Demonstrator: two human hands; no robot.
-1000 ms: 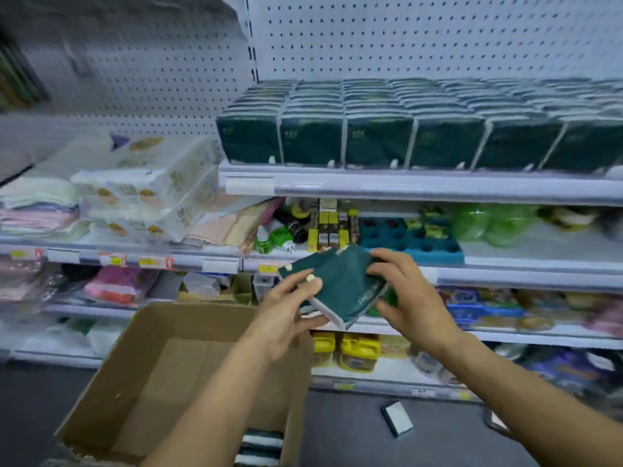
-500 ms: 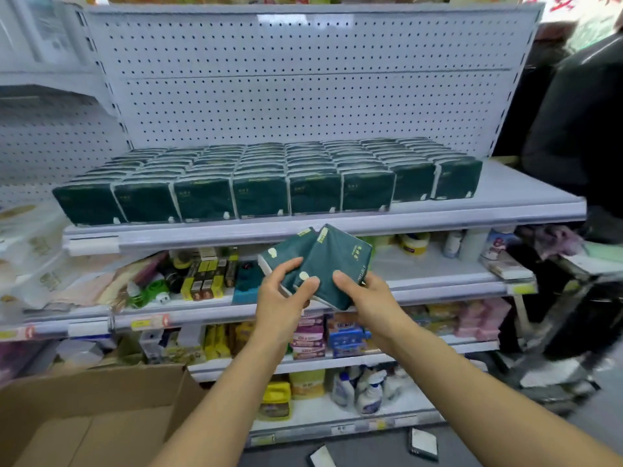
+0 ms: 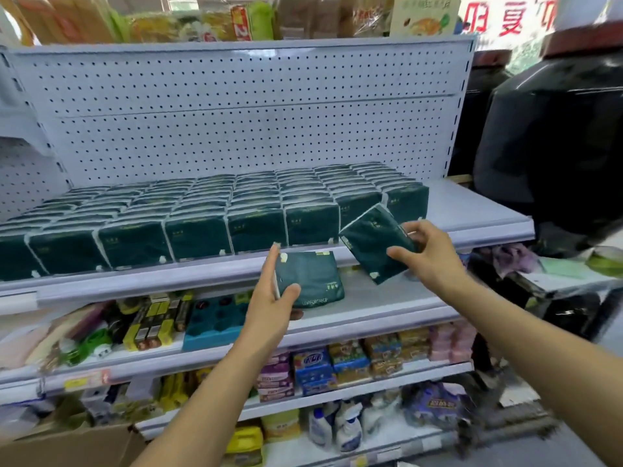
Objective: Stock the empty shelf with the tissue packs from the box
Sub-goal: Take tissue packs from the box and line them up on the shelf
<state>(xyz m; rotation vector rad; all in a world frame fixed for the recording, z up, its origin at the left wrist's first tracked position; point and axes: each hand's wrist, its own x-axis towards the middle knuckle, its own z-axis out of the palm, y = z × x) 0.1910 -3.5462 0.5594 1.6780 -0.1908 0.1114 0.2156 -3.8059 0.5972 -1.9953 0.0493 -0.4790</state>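
Each hand holds one dark green tissue pack in front of the shelving. My left hand (image 3: 274, 299) grips a tissue pack (image 3: 312, 278) by its left end, just below the shelf lip. My right hand (image 3: 429, 257) holds a second, tilted tissue pack (image 3: 374, 242) at the shelf's front edge, beside the rightmost stocked row. The grey shelf (image 3: 472, 214) carries several rows of the same green packs (image 3: 202, 214), with a bare strip at its right end. A corner of the cardboard box (image 3: 77, 446) shows at the bottom left.
A white pegboard back panel (image 3: 236, 129) rises behind the shelf. Lower shelves hold assorted goods: a teal tray (image 3: 215, 321), soap boxes (image 3: 313, 369), bottles (image 3: 337, 429). A large dark rounded object (image 3: 553, 136) stands to the right of the shelving.
The two packs, held together a moment ago, are now apart, one in each hand. My right hand has carried its pack up and right to the shelf edge. The view has shifted right.
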